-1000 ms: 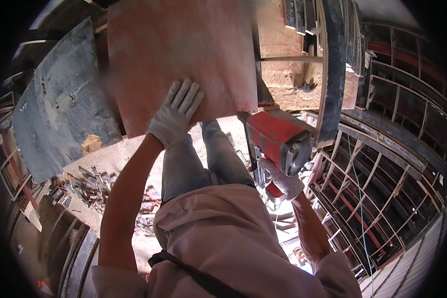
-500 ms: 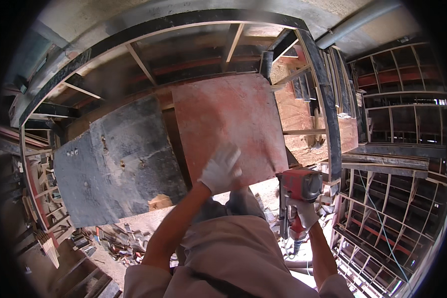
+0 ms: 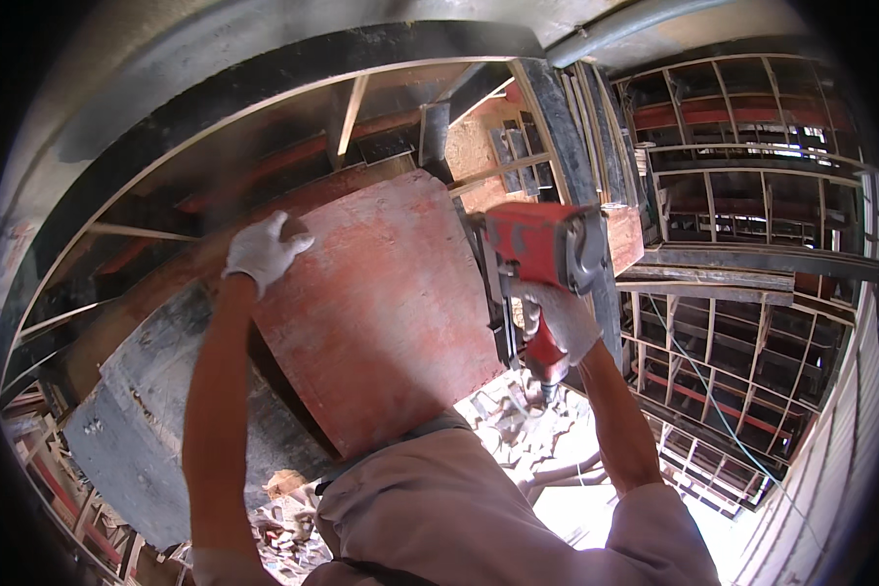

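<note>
One grey-black sheet point(image 3: 151, 435) lies far left, then our left hand point(image 3: 267, 252) is at the upper-left corner of the red panel point(image 3: 381, 293) in front of us; can't tell if that grip's pinching. Next, a red nail gun point(image 3: 532, 244), our right hand's point(image 3: 568, 317) grip clamped on it, then a grey pipe point(image 3: 635, 27) up top and timber frames point(image 3: 728, 264).

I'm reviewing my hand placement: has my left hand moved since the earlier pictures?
Yes. Judged against the red panel, the left hand has gone outward and leftward, from near the panel's close edge to its far left corner.
</note>
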Tool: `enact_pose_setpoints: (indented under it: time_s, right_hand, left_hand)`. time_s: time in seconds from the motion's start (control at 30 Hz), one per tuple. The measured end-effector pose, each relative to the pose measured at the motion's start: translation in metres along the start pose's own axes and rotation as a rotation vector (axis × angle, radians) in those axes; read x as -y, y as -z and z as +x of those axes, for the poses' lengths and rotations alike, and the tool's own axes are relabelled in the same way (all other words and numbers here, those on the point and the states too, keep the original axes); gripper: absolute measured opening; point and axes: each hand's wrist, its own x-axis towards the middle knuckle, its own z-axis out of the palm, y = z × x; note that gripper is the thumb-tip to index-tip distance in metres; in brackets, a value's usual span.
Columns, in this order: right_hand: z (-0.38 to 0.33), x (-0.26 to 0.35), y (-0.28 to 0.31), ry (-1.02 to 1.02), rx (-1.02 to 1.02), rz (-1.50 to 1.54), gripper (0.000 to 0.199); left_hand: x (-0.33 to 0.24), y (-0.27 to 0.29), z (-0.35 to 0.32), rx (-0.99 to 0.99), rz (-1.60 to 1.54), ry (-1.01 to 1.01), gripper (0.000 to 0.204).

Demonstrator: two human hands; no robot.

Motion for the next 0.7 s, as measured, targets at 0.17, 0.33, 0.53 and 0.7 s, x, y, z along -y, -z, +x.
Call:
enact_pose_setpoints:
  time_s: [0.17,0.33,0.53,0.7]
  right_hand:
    - [0.056,-0.016,0.007,-0.144,0.003,0.293,0.016]
    - [0.078,-0.013,0.004,-0.111,-0.079,0.235,0.016]
    - [0.093,0.029,0.011,-0.612,-0.091,0.658,0.011]
    - [0.088,0.041,0.008,-0.605,-0.061,0.804,0.009]
  left_hand:
    - [-0.005,0.028,0.030,0.406,-0.233,0.185,0.038]
    - [0.016,0.017,0.045,0.584,-0.477,0.291,0.028]
    - [0.019,0.012,0.048,0.555,-0.514,0.272,0.021]
    - [0.013,0.018,0.048,0.563,-0.468,0.283,0.025]
